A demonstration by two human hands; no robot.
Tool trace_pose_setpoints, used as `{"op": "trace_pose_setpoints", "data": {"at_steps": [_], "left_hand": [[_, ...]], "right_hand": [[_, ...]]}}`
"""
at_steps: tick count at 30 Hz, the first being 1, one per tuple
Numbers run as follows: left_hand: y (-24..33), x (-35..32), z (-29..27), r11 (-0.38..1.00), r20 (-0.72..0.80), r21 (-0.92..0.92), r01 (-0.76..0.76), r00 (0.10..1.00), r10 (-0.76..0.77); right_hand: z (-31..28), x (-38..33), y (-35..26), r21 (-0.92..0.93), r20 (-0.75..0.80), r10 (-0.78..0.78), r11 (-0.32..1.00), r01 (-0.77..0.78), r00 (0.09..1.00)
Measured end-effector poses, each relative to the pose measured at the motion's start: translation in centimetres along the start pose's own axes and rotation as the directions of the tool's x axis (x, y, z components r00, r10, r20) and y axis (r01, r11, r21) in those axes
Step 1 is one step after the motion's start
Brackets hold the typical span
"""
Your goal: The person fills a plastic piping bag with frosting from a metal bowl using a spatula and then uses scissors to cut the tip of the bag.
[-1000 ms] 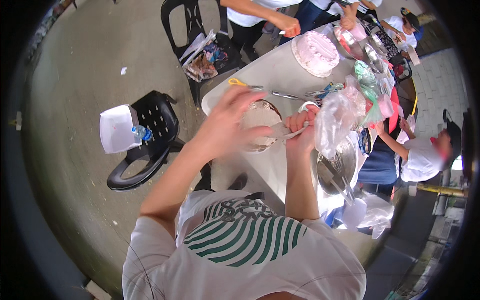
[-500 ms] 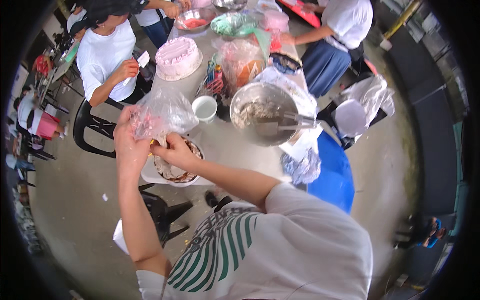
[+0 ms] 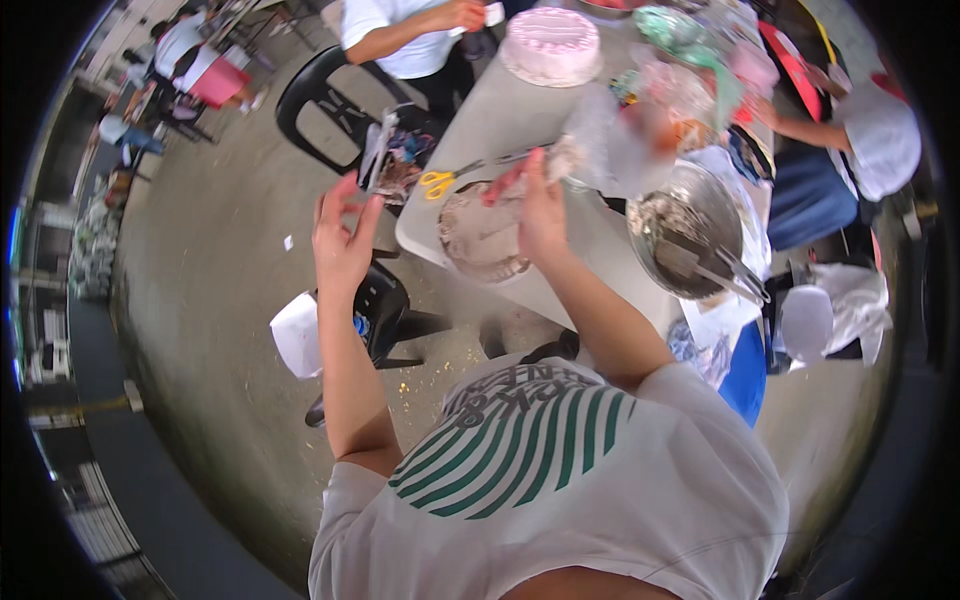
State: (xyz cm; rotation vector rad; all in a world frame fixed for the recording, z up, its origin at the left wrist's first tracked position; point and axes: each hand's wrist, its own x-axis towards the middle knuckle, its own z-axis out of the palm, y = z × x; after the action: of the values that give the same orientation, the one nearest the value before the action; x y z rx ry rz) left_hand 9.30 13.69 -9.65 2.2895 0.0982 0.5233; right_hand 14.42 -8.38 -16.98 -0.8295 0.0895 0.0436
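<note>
My left hand (image 3: 343, 243) hangs in the air beyond the table's left edge, fingers apart and holding nothing. My right hand (image 3: 543, 215) is closed on a clear plastic bag (image 3: 592, 140), smeared by motion, with something pale at its gathered end. Below lies a round cake (image 3: 480, 245) with pale brown frosting, at the table's near left corner; the right hand hides part of its right side. Just behind the cake are yellow-handled scissors (image 3: 437, 184). To the right of my right hand, a steel mixing bowl (image 3: 690, 225) holds greyish-brown frosting and a spatula (image 3: 705, 268).
A pink frosted cake (image 3: 552, 47) stands farther back on the white table (image 3: 590, 285). Plastic bags (image 3: 675, 85) crowd the table's right side. Black chairs (image 3: 325, 105) are at the left, and two people stand around the table. A white sheet (image 3: 297, 335) is beside my left forearm.
My left hand has let go of the plastic bag and moved away to the left. My right hand now carries the bag on the cake's right side. The view has swung left.
</note>
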Motion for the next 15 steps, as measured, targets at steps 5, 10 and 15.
{"op": "trace_pose_setpoints", "data": {"at_steps": [5,10,15], "left_hand": [[-14.3,-9.8,-4.2,0.926,-0.104,0.309,0.217,0.976,-0.194],[-18.5,-16.9,-3.0,0.865,-0.137,0.382,0.325,0.946,-0.294],[-21.0,-19.8,-0.6,0.855,-0.119,0.417,0.308,0.951,-0.284]], "right_hand": [[0.7,-0.5,1.0,-0.029,-0.011,-0.057,0.998,0.056,0.998],[0.2,-0.5,1.6,-0.145,-0.016,-0.106,0.984,0.102,0.994],[0.6,-0.6,2.2,-0.198,0.038,-0.072,0.977,0.078,0.997]]}}
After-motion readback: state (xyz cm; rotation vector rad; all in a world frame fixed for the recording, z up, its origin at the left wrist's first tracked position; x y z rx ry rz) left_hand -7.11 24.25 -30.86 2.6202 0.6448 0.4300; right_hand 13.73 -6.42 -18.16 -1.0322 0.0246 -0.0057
